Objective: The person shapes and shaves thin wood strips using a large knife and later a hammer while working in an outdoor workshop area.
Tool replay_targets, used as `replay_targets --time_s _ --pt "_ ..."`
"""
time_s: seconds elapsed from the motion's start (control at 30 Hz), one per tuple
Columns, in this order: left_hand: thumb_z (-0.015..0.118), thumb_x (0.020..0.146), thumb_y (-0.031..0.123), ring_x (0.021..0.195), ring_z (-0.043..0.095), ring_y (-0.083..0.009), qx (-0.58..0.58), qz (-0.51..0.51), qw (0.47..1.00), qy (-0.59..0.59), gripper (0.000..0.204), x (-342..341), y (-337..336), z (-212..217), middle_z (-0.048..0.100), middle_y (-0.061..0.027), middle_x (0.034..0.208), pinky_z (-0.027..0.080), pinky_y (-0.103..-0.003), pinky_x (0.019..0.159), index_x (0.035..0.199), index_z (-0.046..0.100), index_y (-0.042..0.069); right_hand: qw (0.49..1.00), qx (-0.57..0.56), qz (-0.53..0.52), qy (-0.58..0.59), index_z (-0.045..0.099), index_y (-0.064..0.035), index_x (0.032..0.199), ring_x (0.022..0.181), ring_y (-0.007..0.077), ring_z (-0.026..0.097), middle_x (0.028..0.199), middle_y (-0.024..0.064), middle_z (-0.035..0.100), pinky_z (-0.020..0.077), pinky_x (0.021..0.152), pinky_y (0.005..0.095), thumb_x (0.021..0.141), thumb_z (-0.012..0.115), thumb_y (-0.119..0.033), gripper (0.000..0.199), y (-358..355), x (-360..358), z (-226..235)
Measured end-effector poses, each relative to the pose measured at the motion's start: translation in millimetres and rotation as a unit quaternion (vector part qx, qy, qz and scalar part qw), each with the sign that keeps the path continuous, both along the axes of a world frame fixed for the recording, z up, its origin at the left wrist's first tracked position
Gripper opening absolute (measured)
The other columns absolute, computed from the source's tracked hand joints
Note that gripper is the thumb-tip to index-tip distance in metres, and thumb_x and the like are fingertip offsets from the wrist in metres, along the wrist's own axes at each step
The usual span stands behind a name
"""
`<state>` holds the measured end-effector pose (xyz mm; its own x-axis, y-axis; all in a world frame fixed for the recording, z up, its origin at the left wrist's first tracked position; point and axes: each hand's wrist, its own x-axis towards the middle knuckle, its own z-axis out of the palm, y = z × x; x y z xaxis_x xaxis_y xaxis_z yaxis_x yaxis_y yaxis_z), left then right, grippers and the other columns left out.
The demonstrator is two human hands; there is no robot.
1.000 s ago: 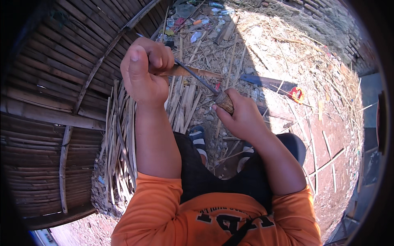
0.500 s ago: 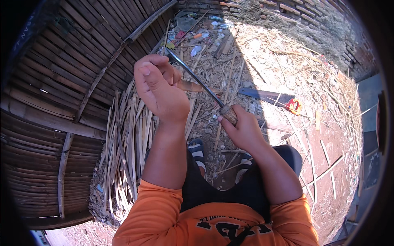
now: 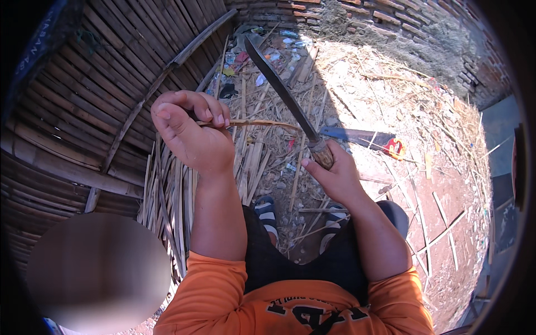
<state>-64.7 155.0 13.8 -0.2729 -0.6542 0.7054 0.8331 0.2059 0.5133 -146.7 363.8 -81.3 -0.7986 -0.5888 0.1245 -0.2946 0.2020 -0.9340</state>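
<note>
My right hand [image 3: 339,176] is wrapped round the wooden handle of a machete [image 3: 283,92]. Its long dark blade slants up and to the left, the broad side showing. On the left, my raised left hand [image 3: 198,137] has its fingers curled round one end of a thin brown strip [image 3: 259,122], which looks like split bamboo. From those fingers the strip runs right, towards the lower part of the blade. Whether strip and blade touch, I cannot tell.
A handsaw [image 3: 360,135] with a red-orange handle lies right of the machete. Many split bamboo strips [image 3: 174,206] are piled by the slatted bamboo wall [image 3: 125,84] at left. A blurred round patch [image 3: 99,273] hides the lower left. Litter and shavings lie before a brick wall [image 3: 385,25].
My left hand has moved left and slightly down, so more of the strip shows. The machete has turned from a narrow edge to its broad side. A blurred patch has appeared at lower left.
</note>
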Motion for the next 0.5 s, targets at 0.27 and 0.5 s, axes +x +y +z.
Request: replay_targets --time_s 0.27,0.5 --pt "0.06 0.098 0.049 0.058 0.046 -0.0127 -0.127 -0.189 0.971 -0.068 0.042 1 54 -2 0.048 -0.003 0.075 0.042 -0.028 0.051 0.106 0.051 0.008 0.987 -0.161 -0.011 -0.023 0.061 -0.0017 0.114 0.087 0.0128 0.064 0.095 0.0069 0.071 0.0517 0.082 0.0305 0.082 0.083 -0.016 0.042 -29 6 -8" --pt "0.049 0.088 0.08 0.125 0.053 -0.031 -0.309 0.033 0.95 -0.042 0.089 31 61 41 0.051 -0.0199 0.132 0.04 -0.045 0.109 0.133 0.051 0.004 0.976 -0.209 -0.031 -0.059 0.063 -0.0029 0.108 0.09 0.0111 0.067 0.099 0.0053 0.073 0.0526 0.082 0.0298 0.086 0.075 -0.008 0.026 -24 -9 -17"
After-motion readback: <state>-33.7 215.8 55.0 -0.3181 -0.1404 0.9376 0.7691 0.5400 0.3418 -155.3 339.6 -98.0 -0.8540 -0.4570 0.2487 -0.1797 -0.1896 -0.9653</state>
